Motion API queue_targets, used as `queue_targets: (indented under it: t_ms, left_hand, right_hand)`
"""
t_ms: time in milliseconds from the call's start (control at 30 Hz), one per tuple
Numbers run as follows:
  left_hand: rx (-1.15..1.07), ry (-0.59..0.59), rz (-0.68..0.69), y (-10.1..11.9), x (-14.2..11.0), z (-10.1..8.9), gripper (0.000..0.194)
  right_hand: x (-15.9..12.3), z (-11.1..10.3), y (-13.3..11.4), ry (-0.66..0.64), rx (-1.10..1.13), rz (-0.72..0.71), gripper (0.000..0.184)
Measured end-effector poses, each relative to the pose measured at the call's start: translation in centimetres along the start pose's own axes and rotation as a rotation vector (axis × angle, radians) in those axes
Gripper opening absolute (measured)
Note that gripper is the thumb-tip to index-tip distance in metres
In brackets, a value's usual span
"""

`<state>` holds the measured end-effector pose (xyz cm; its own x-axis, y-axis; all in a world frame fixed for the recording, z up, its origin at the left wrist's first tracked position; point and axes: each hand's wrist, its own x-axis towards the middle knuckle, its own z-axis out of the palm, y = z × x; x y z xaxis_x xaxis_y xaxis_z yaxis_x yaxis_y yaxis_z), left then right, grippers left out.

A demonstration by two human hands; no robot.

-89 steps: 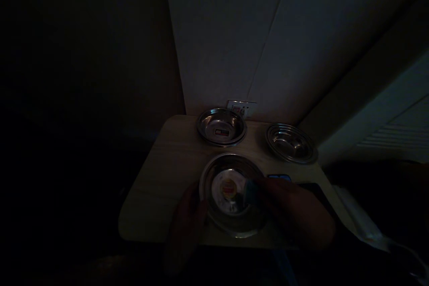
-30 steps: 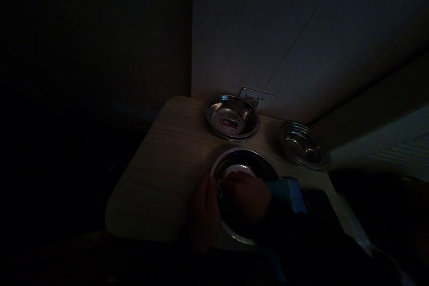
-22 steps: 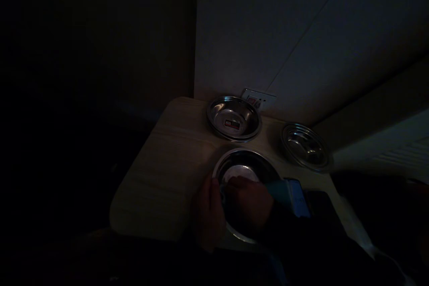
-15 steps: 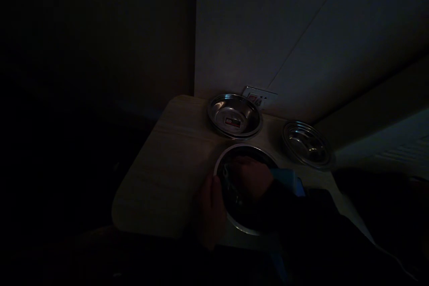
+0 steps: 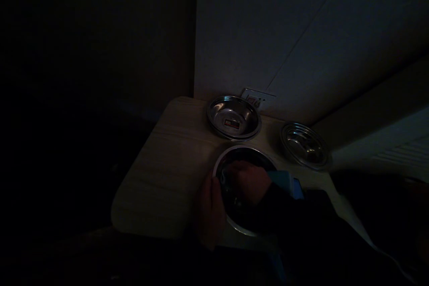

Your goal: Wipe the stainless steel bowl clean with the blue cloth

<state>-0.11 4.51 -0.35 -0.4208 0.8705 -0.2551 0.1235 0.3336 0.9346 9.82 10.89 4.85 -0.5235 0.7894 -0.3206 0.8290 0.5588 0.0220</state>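
Observation:
In the dim light, a round metal bowl point(image 5: 241, 147) stands near the front of the table. My left hand point(image 5: 210, 214) grips its left rim, the thumb along the edge. Inside the bowl is my right hand point(image 5: 250, 181), fingers bent down and closed. Beside those fingers shows the pale edge of something thin point(image 5: 224, 179); its kind is too dark to make out. The bowl's inside is mostly in shadow, and my right forearm hides its right side.
Stacked steel bowls point(image 5: 231, 130) with a label stand behind, by a wall socket point(image 5: 258, 97). More nested steel dishes point(image 5: 303, 145) are at the right. A light-blue object point(image 5: 281, 179) is next to my right wrist. The wooden tabletop point(image 5: 161, 174) has a rounded left edge.
My right hand has shifted slightly inside the bowl. My left hand keeps its place on the rim. The whole view has moved very slightly.

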Motion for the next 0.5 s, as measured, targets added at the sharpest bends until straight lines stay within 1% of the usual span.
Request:
queue_targets:
  t_ms: [67,133,200,300,333,500]
  left_hand:
    - [-0.003,0.004,-0.006,0.0,0.0,0.0,0.044]
    - [0.003,0.003,-0.018,0.0,0.0,-0.1,0.043]
    - [0.005,-0.007,0.011,-0.1,0.0,-0.2,0.043]
    - [0.004,0.0,0.061,-0.2,0.0,-0.1,0.043]
    - [0.007,0.008,0.065,-0.2,0.0,-0.1,0.043]
    - [0.025,0.03,0.047,0.0,-0.1,-0.1,0.041]
  right_hand:
    - [-0.6,0.0,-0.5,-0.053,0.025,-0.085,0.025]
    - [-0.7,0.0,-0.5,-0.06,0.046,-0.109,0.025]
    - [-0.2,0.0,0.0,-0.028,0.045,-0.061,0.025]
    - [0.7,0.0,0.5,0.022,0.003,0.05,0.024]
    - [0.7,0.0,0.4,0.021,-0.005,0.054,0.024]
    - [-0.7,-0.3,-0.5,-0.073,0.017,-0.088,0.025]
